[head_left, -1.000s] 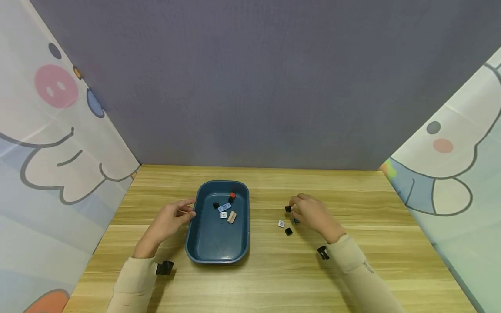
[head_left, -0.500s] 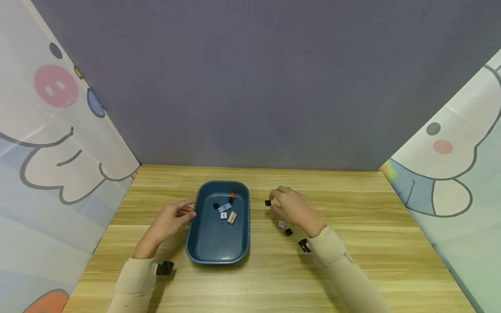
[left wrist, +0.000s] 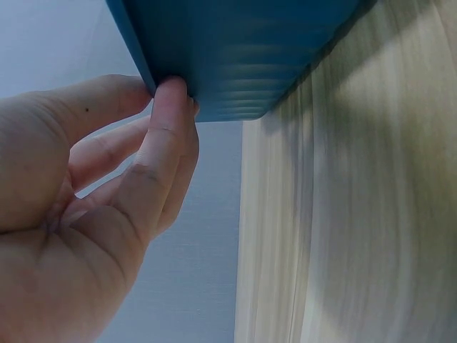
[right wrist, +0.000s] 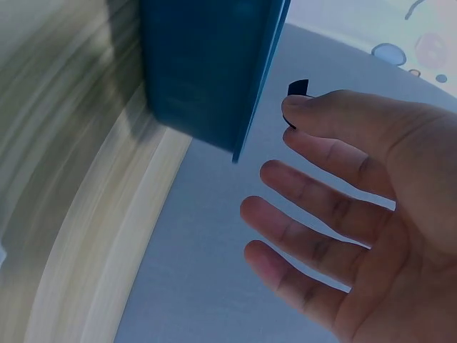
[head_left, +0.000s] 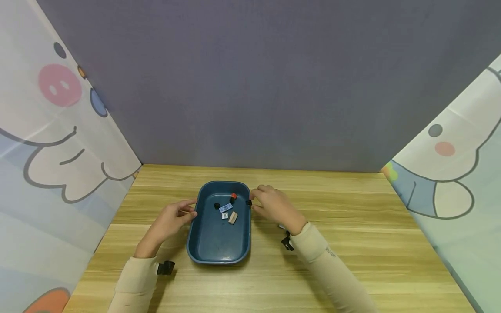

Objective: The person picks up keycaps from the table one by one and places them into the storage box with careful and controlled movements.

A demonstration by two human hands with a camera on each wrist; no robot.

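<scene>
A dark blue tray (head_left: 218, 252) sits left of centre on the table. My left hand (head_left: 172, 222) holds its left rim, thumb and fingertips at the edge in the left wrist view. My right hand (head_left: 277, 209) pinches a small black cube (head_left: 249, 202) between thumb and index finger, right at the tray's right rim in the head view. In the right wrist view the cube (right wrist: 298, 88) shows as a dark shape, the other fingers spread. Inside the tray lie a red piece (head_left: 233, 196), a light blue bar (head_left: 225, 208), a white tile (head_left: 225, 215), a beige block (head_left: 232, 218) and black pieces (head_left: 217, 205).
On the wooden table (head_left: 352, 226), a white tile (head_left: 282, 226) and a black cube (head_left: 288, 233) lie partly hidden under my right wrist. A grey panel (head_left: 250, 87) rises behind the table, with cartoon-printed sheets (head_left: 58, 139) at both sides. Black wrist gear (head_left: 166, 268) juts from each sleeve.
My right hand has lifted the black cube from the loose pieces on the right and carried it left to the tray's right rim. The left hand stays at the left rim.
</scene>
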